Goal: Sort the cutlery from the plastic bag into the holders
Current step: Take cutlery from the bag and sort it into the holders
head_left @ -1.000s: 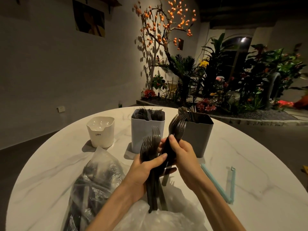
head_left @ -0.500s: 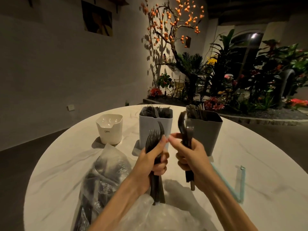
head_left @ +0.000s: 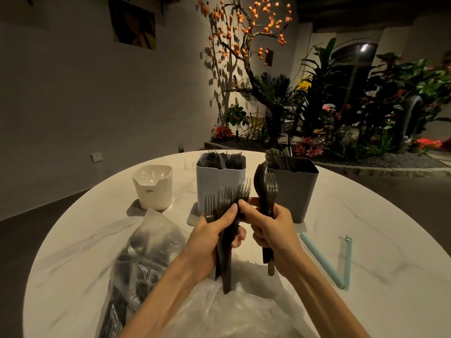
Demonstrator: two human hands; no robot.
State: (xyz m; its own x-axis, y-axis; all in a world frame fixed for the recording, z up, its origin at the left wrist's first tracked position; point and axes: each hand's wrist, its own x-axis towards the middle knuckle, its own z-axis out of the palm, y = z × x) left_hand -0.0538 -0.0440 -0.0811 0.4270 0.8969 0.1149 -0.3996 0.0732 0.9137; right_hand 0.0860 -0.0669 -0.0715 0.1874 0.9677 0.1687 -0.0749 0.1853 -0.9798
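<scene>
My left hand (head_left: 211, 234) grips a bundle of dark plastic forks (head_left: 228, 198) upright, tines up. My right hand (head_left: 273, 230) grips a smaller bunch of dark cutlery (head_left: 266, 189), a spoon and forks, and its thumb and forefinger touch the left bundle. Both hands hover above the clear plastic bag (head_left: 148, 254), which lies at the near left with more dark cutlery inside. Behind the hands stand a light grey holder (head_left: 212, 181) full of forks, a dark grey holder (head_left: 297, 189) with cutlery, and a white holder (head_left: 153, 189) at the left.
The holders stand on a round white marble table (head_left: 366, 240). A light blue bag clip (head_left: 341, 262) lies open at the right. Crumpled clear plastic (head_left: 231, 311) covers the near edge. Plants and a lit tree stand beyond the table.
The two bunches have come back together after being apart. My right hand's fingers now reach across to the forks in my left hand. The view has shifted slightly.
</scene>
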